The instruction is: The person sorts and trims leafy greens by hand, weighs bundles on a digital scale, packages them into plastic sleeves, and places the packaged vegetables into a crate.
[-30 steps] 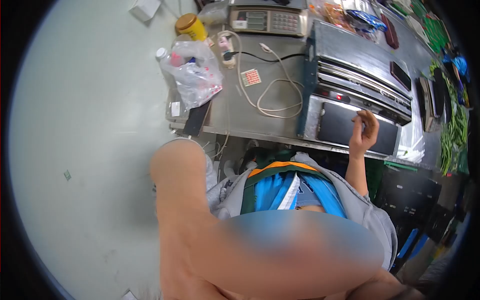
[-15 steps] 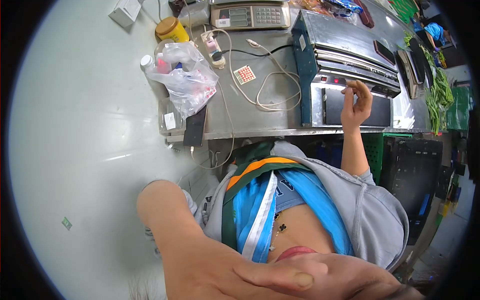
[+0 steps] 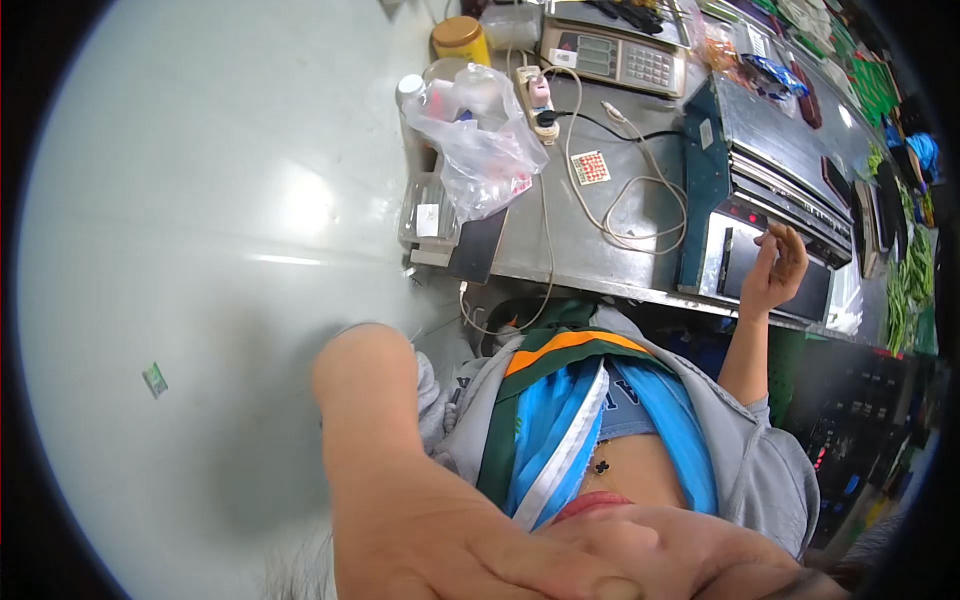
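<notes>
My left hand (image 3: 480, 555) is raised close to the camera beside my face. Its thumb shows at the bottom edge, while the other fingers are out of view. My right hand (image 3: 778, 272) hovers at the front of a blue-sided metal wrapping machine (image 3: 775, 130), over its black plate (image 3: 735, 262). The fingers there are loosely bent and apart, with nothing visible in them; whether they touch the machine I cannot tell. Red lights glow on the machine's front panel beside this hand.
Left on the metal table are a plastic bag (image 3: 490, 150), a yellow jar (image 3: 462, 42), a phone (image 3: 478, 248) on a white cable, and a power strip (image 3: 537, 105). A scale (image 3: 615, 55) stands behind. Green vegetables (image 3: 910, 285) lie at far right. Another person in blue (image 3: 922, 150) is in the distance.
The view has turned, so the table and its things appear farther right and tilted. My left hand stays by my face, and my right hand stays at the machine's front, fingers still bent.
</notes>
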{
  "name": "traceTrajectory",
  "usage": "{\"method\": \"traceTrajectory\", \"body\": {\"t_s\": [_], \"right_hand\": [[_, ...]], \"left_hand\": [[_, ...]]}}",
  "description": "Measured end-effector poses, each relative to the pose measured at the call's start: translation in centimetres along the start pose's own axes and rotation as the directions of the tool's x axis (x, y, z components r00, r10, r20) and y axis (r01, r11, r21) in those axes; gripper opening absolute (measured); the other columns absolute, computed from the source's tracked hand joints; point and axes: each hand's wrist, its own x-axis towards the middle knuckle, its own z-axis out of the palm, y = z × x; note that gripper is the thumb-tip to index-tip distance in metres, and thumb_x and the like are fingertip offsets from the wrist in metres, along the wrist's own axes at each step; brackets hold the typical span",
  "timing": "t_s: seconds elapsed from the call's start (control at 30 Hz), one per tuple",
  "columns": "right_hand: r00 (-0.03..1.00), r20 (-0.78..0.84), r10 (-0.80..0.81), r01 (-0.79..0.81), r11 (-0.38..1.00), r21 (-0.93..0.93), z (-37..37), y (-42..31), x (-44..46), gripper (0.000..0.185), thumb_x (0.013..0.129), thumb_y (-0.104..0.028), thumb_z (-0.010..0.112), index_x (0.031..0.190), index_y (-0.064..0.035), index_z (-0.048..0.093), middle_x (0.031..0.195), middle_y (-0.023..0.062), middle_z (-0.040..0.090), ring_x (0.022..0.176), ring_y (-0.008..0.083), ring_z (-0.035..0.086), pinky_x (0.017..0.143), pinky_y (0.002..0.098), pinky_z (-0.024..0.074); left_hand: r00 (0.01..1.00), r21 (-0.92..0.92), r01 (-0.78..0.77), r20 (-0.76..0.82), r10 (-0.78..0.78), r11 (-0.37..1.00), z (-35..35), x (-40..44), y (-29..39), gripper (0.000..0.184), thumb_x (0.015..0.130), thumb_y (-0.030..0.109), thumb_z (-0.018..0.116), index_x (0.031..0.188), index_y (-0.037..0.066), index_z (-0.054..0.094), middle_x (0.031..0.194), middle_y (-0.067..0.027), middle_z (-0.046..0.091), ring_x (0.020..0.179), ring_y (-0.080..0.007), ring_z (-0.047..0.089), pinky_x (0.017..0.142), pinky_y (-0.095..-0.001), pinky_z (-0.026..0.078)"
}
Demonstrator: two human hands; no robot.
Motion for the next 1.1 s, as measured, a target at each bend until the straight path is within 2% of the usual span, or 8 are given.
{"method": "traceTrajectory", "body": {"t_s": [0.03, 0.07, 0.13, 0.23, 0.27, 0.53, 0.87, 1.1], "right_hand": [[1.0, -0.001, 0.004, -0.004, 0.999, -0.034, -0.5, -0.1, -0.2, 0.029, 0.083, 0.008, 0.049, 0.112, 0.0036, 0.046, 0.098, 0.0159, 0.059, 0.082, 0.0167, 0.058, 0.065, 0.027, 0.0499], [1.0, -0.005, -0.002, 0.001, 0.999, -0.05, -0.5, -0.5, -0.2, 0.029, 0.083, 0.008, 0.049, 0.112, 0.0036, 0.046, 0.098, 0.0159, 0.058, 0.081, 0.0165, 0.058, 0.066, 0.0271, 0.0499], [0.999, 0.037, -0.01, 0.013, 0.998, -0.057, -0.6, -0.6, -0.5, 0.029, 0.083, 0.009, 0.049, 0.111, 0.0037, 0.046, 0.098, 0.0158, 0.058, 0.079, 0.0161, 0.058, 0.065, 0.0272, 0.0499], [1.0, -0.005, 0.023, -0.023, 0.999, -0.046, 0.1, -2.1, -0.4, 0.03, 0.077, 0.012, 0.053, 0.106, 0.0031, 0.05, 0.094, 0.0135, 0.06, 0.075, 0.0156, 0.058, 0.067, 0.0258, 0.0486], [1.0, -0.013, -0.006, 0.005, 0.998, -0.069, 0.0, -2.1, -0.5, 0.03, 0.077, 0.011, 0.053, 0.106, 0.0032, 0.05, 0.094, 0.0141, 0.059, 0.076, 0.0163, 0.059, 0.067, 0.026, 0.0489], [0.999, -0.031, 0.006, -0.01, 0.993, -0.119, -0.7, -4.3, -1.4, 0.027, 0.081, 0.01, 0.05, 0.106, 0.0045, 0.049, 0.095, 0.0146, 0.059, 0.073, 0.0144, 0.057, 0.064, 0.0253, 0.0486], [0.997, -0.024, -0.076, 0.07, 0.98, -0.188, 2.3, -8.6, -3.0, 0.027, 0.077, 0.013, 0.051, 0.102, 0.004, 0.05, 0.092, 0.0143, 0.059, 0.069, 0.0143, 0.057, 0.061, 0.0231, 0.0469], [0.989, -0.137, 0.064, -0.053, 0.996, 0.078, 10.6, -10.3, -6.1, 0.028, 0.083, 0.009, 0.047, 0.11, 0.0024, 0.046, 0.094, 0.0156, 0.059, 0.068, 0.0152, 0.055, 0.062, 0.027, 0.0462]], "left_hand": [[1.0, -0.021, -0.003, -0.017, 0.003, 1.0, 1.1, 0.8, 0.4, 0.027, 0.092, 0.013, 0.035, 0.092, -0.009, 0.051, 0.082, -0.0049, 0.058, 0.059, -0.0041, 0.052, 0.058, -0.0111, 0.044], [0.997, 0.605, 0.053, -0.079, -0.007, 0.794, 2.2, 2.3, 1.4, 0.027, 0.092, 0.017, 0.036, 0.101, -0.005, 0.05, 0.092, -0.0039, 0.058, 0.068, -0.0083, 0.054, 0.074, -0.0209, 0.034], [0.979, 0.886, 0.202, -0.194, 0.063, -0.417, 3.4, 4.4, 3.1, 0.036, 0.093, 0.023, 0.039, 0.12, 0.002, 0.049, 0.111, -0.002, 0.058, 0.087, -0.0168, 0.058, 0.105, -0.0404, 0.015], [0.956, 0.775, 0.012, 0.176, 0.233, -0.631, 0.9, 1.7, 2.2, 0.033, 0.091, 0.026, 0.043, 0.114, 0.005, 0.055, 0.113, -0.0002, 0.057, 0.09, -0.0178, 0.058, 0.103, -0.0497, 0.011], [0.928, 0.711, -0.011, 0.27, 0.258, -0.703, -1.3, 1.5, 1.9, 0.032, 0.092, 0.028, 0.042, 0.112, 0.006, 0.055, 0.097, -0.0009, 0.06, 0.076, -0.0108, 0.056, 0.095, -0.0403, 0.033], [0.958, 0.736, 0.004, -0.196, -0.208, -0.677, 4.6, 3.1, 5.8, 0.024, 0.089, 0.017, 0.04, 0.101, 0.001, 0.054, 0.092, -0.0063, 0.058, 0.082, -0.016, 0.058, 0.093, -0.0426, 0.037], [0.162, 0.813, -0.475, -0.295, -0.942, -0.336, 14.0, 4.4, 14.5, 0.018, 0.086, 0.002, 0.037, 0.087, -0.005, 0.053, 0.086, -0.0131, 0.056, 0.089, -0.0226, 0.059, 0.092, -0.0456, 0.042], [0.884, 0.75, 0.205, -0.418, -0.211, -0.629, 12.7, 1.1, 10.5, 0.019, 0.087, 0.002, 0.036, 0.091, -0.003, 0.054, 0.091, -0.0113, 0.055, 0.094, -0.0223, 0.058, 0.093, -0.046, 0.039]]}}
